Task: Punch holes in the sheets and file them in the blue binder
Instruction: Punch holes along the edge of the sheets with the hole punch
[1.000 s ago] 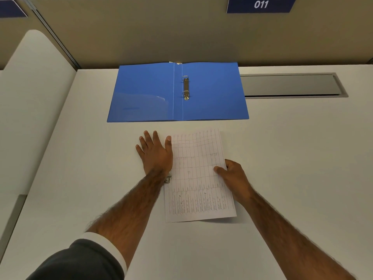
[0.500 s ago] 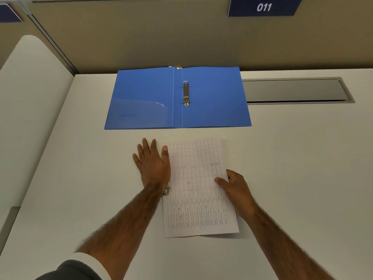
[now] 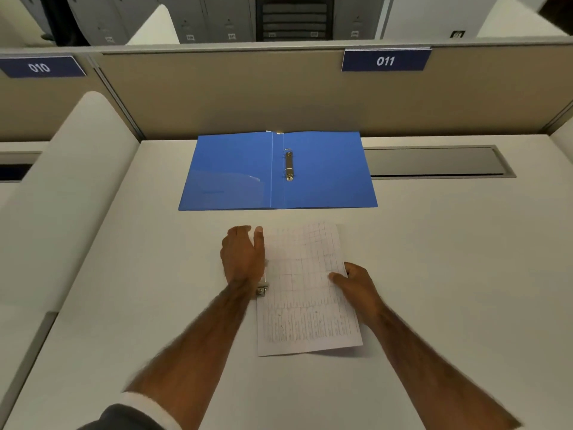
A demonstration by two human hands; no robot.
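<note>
While the left hand point(image 3: 243, 256) presses flat on a mostly hidden metal hole punch point(image 3: 262, 289) at the sheets' point(image 3: 305, 290) left edge, evidently to drive the holes, the right hand point(image 3: 356, 287) pins the right edge with its fingers so the paper cannot shift. Beyond them, the blue binder point(image 3: 325, 172) lies open, its ring mechanism point(image 3: 289, 164) exposed to receive the sheets. All rest on a white desk point(image 3: 434, 274) bounded by a beige partition point(image 3: 248, 94) labelled 011.
</note>
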